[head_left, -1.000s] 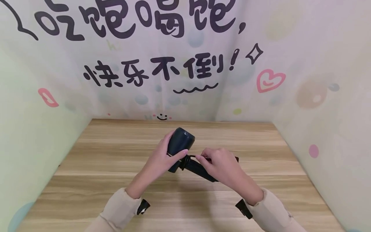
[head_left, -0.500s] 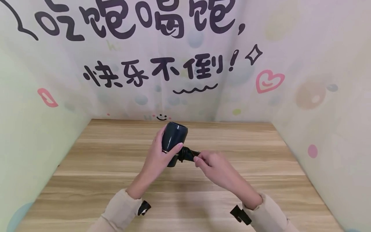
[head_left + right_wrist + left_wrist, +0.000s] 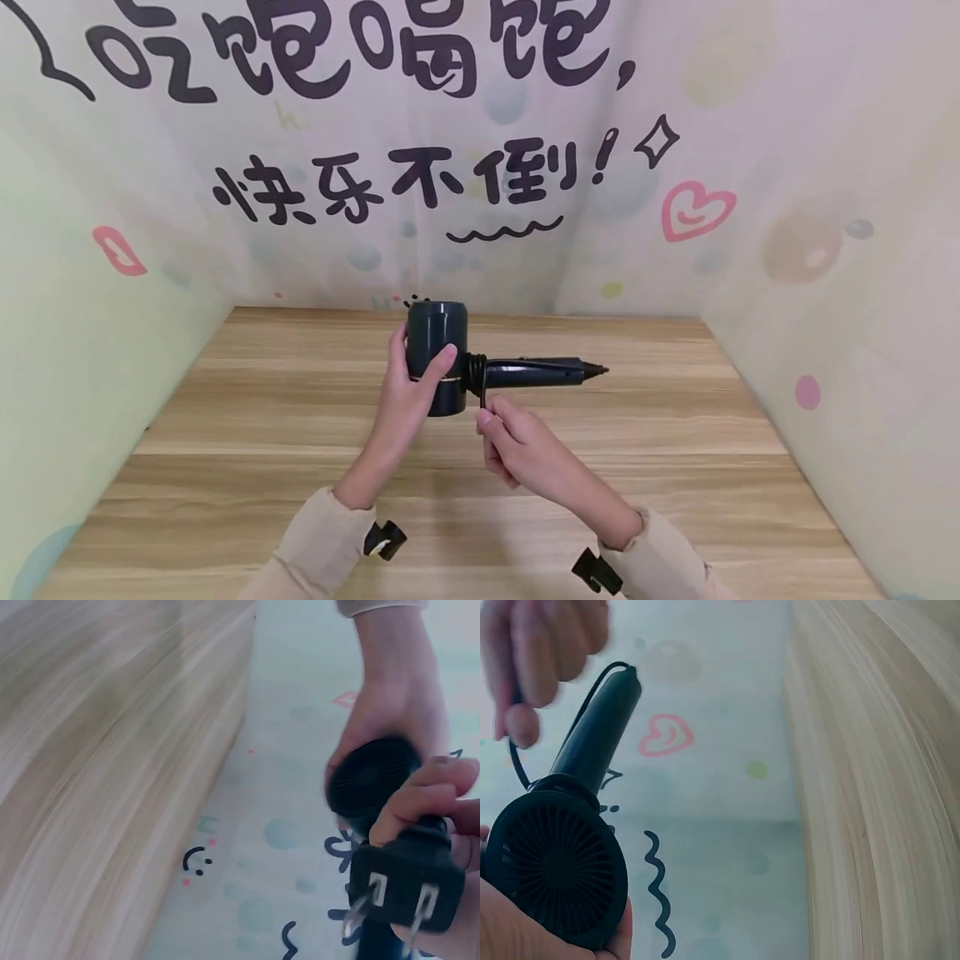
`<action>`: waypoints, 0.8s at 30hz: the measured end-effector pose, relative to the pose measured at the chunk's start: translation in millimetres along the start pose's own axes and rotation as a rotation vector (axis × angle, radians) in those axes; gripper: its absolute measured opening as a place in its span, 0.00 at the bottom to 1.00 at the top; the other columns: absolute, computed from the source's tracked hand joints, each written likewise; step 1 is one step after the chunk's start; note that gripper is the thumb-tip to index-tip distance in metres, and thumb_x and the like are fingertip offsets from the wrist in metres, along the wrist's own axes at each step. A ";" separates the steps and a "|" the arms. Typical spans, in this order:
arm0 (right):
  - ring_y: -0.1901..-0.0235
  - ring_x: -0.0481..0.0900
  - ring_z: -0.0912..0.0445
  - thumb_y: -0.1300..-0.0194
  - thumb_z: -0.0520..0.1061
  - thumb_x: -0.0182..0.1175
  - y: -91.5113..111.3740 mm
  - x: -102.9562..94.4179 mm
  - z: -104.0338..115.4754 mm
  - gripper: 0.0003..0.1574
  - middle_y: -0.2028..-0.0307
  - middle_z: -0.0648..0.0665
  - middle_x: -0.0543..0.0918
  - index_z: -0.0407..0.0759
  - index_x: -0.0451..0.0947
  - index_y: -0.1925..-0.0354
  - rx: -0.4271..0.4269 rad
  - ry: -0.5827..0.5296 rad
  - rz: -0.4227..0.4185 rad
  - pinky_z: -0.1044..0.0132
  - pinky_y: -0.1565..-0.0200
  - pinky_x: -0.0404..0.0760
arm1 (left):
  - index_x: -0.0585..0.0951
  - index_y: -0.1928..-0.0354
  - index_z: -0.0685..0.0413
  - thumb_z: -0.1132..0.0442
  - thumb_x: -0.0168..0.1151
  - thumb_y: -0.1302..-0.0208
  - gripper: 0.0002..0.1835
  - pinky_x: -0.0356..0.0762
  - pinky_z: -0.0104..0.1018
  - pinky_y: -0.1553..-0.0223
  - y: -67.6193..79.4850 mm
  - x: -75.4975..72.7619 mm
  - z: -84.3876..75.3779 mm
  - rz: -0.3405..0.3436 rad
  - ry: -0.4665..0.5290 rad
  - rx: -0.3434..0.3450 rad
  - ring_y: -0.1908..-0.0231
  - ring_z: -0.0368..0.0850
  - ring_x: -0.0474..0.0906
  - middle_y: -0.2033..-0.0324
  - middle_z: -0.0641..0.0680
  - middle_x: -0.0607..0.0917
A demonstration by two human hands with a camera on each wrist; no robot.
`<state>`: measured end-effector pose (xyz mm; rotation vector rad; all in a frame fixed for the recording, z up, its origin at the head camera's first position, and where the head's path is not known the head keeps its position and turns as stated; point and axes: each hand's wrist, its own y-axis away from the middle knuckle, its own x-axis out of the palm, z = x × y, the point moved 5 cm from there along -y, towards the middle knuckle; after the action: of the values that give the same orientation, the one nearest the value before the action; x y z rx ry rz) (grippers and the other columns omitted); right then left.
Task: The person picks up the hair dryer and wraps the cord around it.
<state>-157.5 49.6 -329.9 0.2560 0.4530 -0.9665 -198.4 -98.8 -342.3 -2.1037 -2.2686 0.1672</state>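
Note:
A dark blue-green hair dryer (image 3: 437,329) is held up over the table, its barrel upright and its handle (image 3: 534,372) pointing right. My left hand (image 3: 405,408) grips the barrel, with the thumb across its front. Black cord (image 3: 476,375) is wound in several turns round the handle where it meets the barrel. Just below those turns, my right hand (image 3: 528,450) pinches the cord's free end. In the right wrist view a two-pin plug (image 3: 409,889) sticks out from the right hand, its pins blurred. The left wrist view shows the dryer's round vented end (image 3: 559,870).
Beneath both hands lies a wood-grain table (image 3: 262,467). A printed cloth wall (image 3: 330,250) with black lettering rises behind the table, and pale walls flank it. Each sleeve cuff carries a small black device (image 3: 597,572).
The dryer has turned from a slant to barrel upright, handle level, and shifted up and left. My right hand has gone from beside the handle to below it, still holding the cord.

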 end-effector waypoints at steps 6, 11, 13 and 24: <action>0.87 0.67 0.61 0.25 0.45 0.37 -2.5 0.7 -10.1 0.17 0.86 0.49 0.70 0.38 0.67 0.67 -0.022 0.031 0.034 0.67 0.81 0.73 | 0.51 0.32 0.38 0.50 0.55 0.35 0.34 0.72 0.49 0.46 4.8 0.9 -1.7 0.017 0.152 -0.048 0.48 0.51 0.73 0.44 0.57 0.72; 0.86 0.69 0.59 0.26 0.47 0.39 -5.4 -5.4 -16.7 0.17 0.85 0.50 0.70 0.41 0.67 0.69 -0.080 0.123 0.042 0.68 0.78 0.73 | 0.53 0.33 0.40 0.51 0.53 0.34 0.31 0.72 0.47 0.47 8.1 1.8 -3.4 0.021 0.224 -0.097 0.48 0.51 0.72 0.45 0.57 0.72; 0.85 0.69 0.59 0.26 0.47 0.39 -6.8 -6.7 -21.9 0.19 0.84 0.49 0.70 0.39 0.68 0.69 -0.106 0.076 0.086 0.69 0.78 0.72 | 0.55 0.34 0.40 0.52 0.53 0.34 0.29 0.72 0.44 0.48 8.9 2.5 -3.9 0.022 0.246 -0.120 0.50 0.49 0.72 0.46 0.57 0.73; 0.83 0.65 0.63 0.27 0.50 0.42 -10.1 -12.5 -34.0 0.25 0.84 0.49 0.67 0.38 0.69 0.77 -0.198 -0.100 0.326 0.71 0.77 0.67 | 0.59 0.37 0.41 0.53 0.49 0.33 0.24 0.72 0.38 0.52 16.0 10.5 -11.8 0.174 0.347 -0.168 0.56 0.44 0.74 0.53 0.54 0.75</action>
<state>-180.7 66.9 -353.8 0.0970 0.3971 -0.6083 -182.1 -86.6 -332.7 -2.1996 -1.9617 -0.3676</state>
